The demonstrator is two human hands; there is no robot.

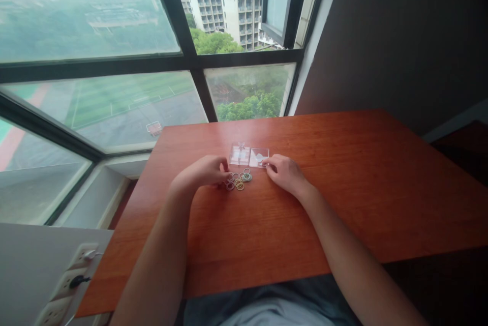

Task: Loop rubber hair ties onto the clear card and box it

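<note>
A pile of several small rings (239, 180), some silvery and some yellowish, lies on the reddish-brown table (251, 234). At the pile's left side is my left hand (208, 171), its fingers curled and the thumb and fingertips at a silvery ring (230, 177). Just behind the rings, a clear plastic case (240, 155) lies spread flat in two halves. My right hand (282, 171) pinches the front right corner of the case's right half, which has a pale round shape on it. The fingertips of both hands are small and partly hidden.
Large windows (133, 94) with dark frames stand beyond the table's far and left edges. A dark wall (381, 36) rises at the right. Wall sockets (68, 281) with plugs sit low at the left, beside the table edge.
</note>
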